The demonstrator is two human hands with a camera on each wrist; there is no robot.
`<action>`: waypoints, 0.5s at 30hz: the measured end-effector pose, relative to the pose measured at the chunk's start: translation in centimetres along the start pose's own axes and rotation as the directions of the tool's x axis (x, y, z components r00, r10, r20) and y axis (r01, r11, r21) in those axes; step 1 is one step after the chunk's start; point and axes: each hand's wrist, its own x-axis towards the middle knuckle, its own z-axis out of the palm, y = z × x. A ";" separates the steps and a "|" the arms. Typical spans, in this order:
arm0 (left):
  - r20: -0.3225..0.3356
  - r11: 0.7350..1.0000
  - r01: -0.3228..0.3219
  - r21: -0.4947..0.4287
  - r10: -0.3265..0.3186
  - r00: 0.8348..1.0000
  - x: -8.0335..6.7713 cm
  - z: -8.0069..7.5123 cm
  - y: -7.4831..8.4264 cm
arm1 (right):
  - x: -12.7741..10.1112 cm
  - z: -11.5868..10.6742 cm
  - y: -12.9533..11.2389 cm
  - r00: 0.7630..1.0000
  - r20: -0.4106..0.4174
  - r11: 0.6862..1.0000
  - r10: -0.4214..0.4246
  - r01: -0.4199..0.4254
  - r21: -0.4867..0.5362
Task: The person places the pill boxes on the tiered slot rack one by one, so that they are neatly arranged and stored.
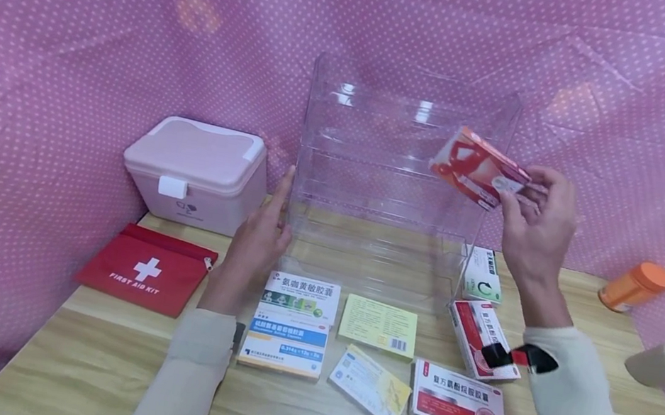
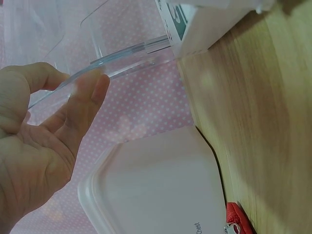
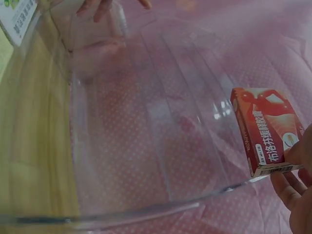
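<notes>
Red medicine box held at the clear rack, nothing shelved yet

Red medicine box [image 1: 480,166] is up in the air, tilted, in front of the upper right of the clear shelf rack [image 1: 376,171], pinched at its near end between thumb and fingertips of the right hand [image 1: 536,227]. The right wrist view shows the same box [image 3: 265,129] held just outside the rack's front edge, not yet on a shelf. The left hand [image 1: 259,240] has its fingers nearly straight and rests against the rack's left wall, apparently steadying it; it holds nothing (the left wrist view shows fingertips [image 2: 90,95] on the clear edge).

By my judgement the work is at its start: every shelf looks bare, and the other medicine boxes lie on the wooden table [image 1: 90,358] before the rack, among them a blue and white box [image 1: 291,325], a yellow-green one [image 1: 379,325] and two red and white ones [image 1: 461,403].

Hard to read: how many shelves the rack has, since its clear walls blur into the pink dotted backdrop. A white and green box [image 1: 482,276] is half hidden behind the right forearm. Print on the boxes is too small to make out reliably.
</notes>
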 end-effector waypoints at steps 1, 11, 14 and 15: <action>-0.002 1.000 0.001 0.000 -0.001 1.000 0.0 0.0 -0.1 | 0.7 0.7 -0.2 1.000 0.006 1.000 -0.012 0.012 -0.007; -0.010 1.000 -0.014 -0.023 0.014 1.000 0.2 0.1 -0.2 | 6.1 5.0 -3.0 0.995 0.029 0.983 -0.096 0.099 -0.154; -0.010 1.000 -0.019 -0.025 0.019 1.000 0.1 0.0 -0.1 | 7.8 6.0 -3.9 0.993 0.039 0.980 -0.111 0.116 -0.162; -0.011 0.999 -0.018 -0.027 0.017 1.000 0.1 0.0 -0.1 | 8.4 6.4 -4.2 0.993 0.044 0.979 -0.112 0.118 -0.164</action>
